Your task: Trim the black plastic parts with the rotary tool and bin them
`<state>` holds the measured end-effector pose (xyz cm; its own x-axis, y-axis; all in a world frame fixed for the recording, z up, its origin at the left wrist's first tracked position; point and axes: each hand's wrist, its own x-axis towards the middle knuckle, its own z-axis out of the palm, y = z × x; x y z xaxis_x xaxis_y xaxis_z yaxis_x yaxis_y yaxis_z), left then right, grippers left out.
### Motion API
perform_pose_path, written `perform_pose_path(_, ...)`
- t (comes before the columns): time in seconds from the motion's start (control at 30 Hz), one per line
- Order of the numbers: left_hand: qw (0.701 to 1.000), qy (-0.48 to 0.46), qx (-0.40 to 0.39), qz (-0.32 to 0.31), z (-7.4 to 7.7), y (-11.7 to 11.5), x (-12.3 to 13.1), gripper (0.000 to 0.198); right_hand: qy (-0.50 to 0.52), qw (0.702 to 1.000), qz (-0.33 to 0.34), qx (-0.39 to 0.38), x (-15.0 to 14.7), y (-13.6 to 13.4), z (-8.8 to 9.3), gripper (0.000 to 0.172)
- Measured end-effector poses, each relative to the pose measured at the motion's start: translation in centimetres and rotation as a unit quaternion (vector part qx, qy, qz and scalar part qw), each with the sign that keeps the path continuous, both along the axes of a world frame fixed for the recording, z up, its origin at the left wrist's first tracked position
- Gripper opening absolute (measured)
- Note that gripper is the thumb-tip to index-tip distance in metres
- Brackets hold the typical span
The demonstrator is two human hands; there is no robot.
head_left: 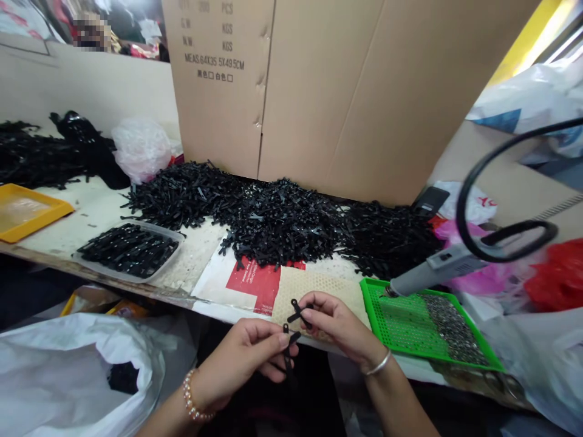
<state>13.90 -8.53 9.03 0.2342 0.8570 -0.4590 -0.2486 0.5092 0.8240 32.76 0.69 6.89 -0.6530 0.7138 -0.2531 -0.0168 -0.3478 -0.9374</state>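
Note:
My left hand, with a beaded bracelet at its wrist, pinches a small black strip piece that has a hole in its rounded end. Part of that piece is hidden by the fingers. Just to the right and slightly higher, my right hand grips another black piece, with arms crossing like an X. The two pieces are close together, over the front edge of a cream textured mat. Behind the mat lies a heap of similar black pieces.
A green basket of small metal parts stands right, an electric screwdriver above it. More black heaps lie before a large carton. Left are a filled clear tray, a yellow tray and a white sack.

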Motion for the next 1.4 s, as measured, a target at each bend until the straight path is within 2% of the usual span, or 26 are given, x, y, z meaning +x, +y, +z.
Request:
perform_pose_path(0.1, 1.0, -0.013, -0.013, -0.007, 0.0, -0.1, 1.0, 0.034, 0.012, 0.999, 0.026, -0.019, 0.3, -0.1, 0.2, 0.031)
perform_pose_path(0.27, 0.999, -0.03, -0.028, 0.006, 0.1, -0.1, 1.8, 0.035, 0.006, 0.999, 0.032, -0.027, 0.9, 0.0, 0.1, 0.036)
perform_pose_path(0.57, 0.999, -0.022, -0.028, 0.008, -0.1, 0.2, 1.8, 0.035, 0.015, 0.998, 0.042, -0.033, 1.4, 0.1, 0.2, 0.037)
perform_pose_path(0.87, 0.998, -0.032, -0.053, -0.007, -0.5, 0.9, 1.4, 0.034, 0.033, 0.994, 0.049, -0.088, 1.0, 0.5, -0.3, 0.038)
perform_pose_path(1.1, 1.0, 0.018, -0.007, -0.001, -1.0, 1.5, 1.3, 0.037, 0.014, 0.996, 0.005, -0.092, 0.7, 0.8, -0.4, 0.04)
perform_pose_path(1.4, 0.999, 0.033, 0.001, 0.008, -1.0, 1.6, 1.4, 0.043, 0.044, 0.996, -0.036, -0.07, -0.4, 0.3, -1.1, 0.036)
